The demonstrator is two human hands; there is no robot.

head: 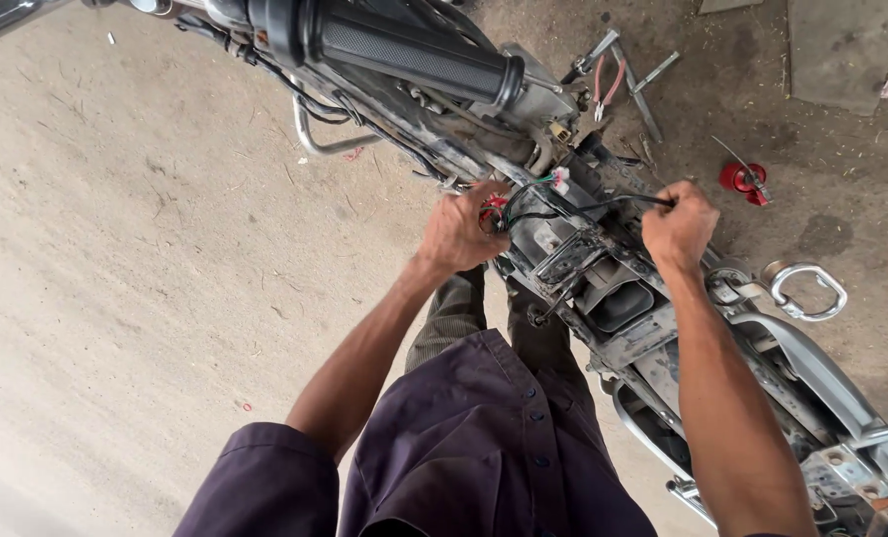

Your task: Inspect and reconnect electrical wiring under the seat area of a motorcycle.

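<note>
Left hand [459, 234], frame centre: fingers clamped on wire bundle [497, 209]. Right hand [678, 227], centre right: fist closed on black cable [603, 206]. Stripped motorcycle frame [613, 298] beneath. Pliers [608, 85], upper right ground.

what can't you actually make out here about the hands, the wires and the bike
- Head view: the left hand covers where the red wires end.
- The right hand is closed on a black cable; the fist hides the cable's end.
- The motorcycle frame is cut off by the top and right edges.
- The tools on the ground are too small to name surely.
</note>
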